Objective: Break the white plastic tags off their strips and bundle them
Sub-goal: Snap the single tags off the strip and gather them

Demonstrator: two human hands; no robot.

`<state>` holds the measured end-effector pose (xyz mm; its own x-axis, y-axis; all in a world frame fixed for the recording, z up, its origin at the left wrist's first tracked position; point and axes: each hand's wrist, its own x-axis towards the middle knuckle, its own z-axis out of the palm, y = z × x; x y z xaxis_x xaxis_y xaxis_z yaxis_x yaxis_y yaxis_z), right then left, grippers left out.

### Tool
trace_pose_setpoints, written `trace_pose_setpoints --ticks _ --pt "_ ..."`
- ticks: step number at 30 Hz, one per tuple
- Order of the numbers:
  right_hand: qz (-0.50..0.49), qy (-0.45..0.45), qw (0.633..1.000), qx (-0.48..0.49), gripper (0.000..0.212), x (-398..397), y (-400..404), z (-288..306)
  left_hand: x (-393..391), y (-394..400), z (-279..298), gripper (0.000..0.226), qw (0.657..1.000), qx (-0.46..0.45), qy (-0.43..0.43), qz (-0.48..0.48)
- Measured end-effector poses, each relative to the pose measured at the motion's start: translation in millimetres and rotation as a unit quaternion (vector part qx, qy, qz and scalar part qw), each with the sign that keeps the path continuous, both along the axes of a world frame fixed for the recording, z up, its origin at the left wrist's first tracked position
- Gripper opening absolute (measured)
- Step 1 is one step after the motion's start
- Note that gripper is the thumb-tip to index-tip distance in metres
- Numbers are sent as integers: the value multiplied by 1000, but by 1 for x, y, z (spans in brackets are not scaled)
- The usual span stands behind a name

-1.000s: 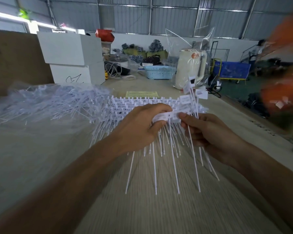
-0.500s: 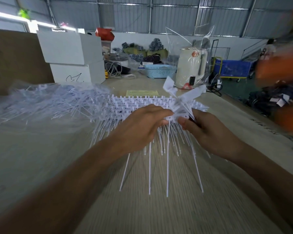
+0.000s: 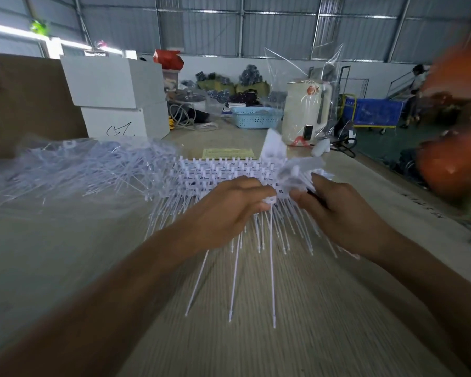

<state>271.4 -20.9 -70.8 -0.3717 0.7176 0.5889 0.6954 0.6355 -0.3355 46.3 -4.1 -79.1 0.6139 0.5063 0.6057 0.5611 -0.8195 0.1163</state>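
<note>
Here, centre frame: left hand [image 3: 230, 210] pinches the head of a white tag strip [image 3: 271, 200] betw. thumb & curled fingers, tails hanging toward 6 o'clock over the worktop [image 3: 256, 344]. Right hand [image 3: 335, 213], just at 3 o'clock of it, grips a blurred bundle of tags [image 3: 291, 170] fanning toward 12. Stacked strips [image 3: 223, 170] lie behind both hands; loose pile in clear plastic [image 3: 74, 170] at 9–10 o'clock. White boxes [image 3: 114, 96] at 11; kettle [image 3: 305, 110] at 1.
</note>
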Motion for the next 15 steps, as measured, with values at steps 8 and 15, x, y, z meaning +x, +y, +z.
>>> trace_pose_setpoints --ticks 8,15 --pt "57 216 942 -250 45 -3 -1 0 4 -2 1 31 994 5 -108 17" --pt "67 287 892 -342 49 -20 -4 -4 12 -12 5 19 982 -28 -184 17"
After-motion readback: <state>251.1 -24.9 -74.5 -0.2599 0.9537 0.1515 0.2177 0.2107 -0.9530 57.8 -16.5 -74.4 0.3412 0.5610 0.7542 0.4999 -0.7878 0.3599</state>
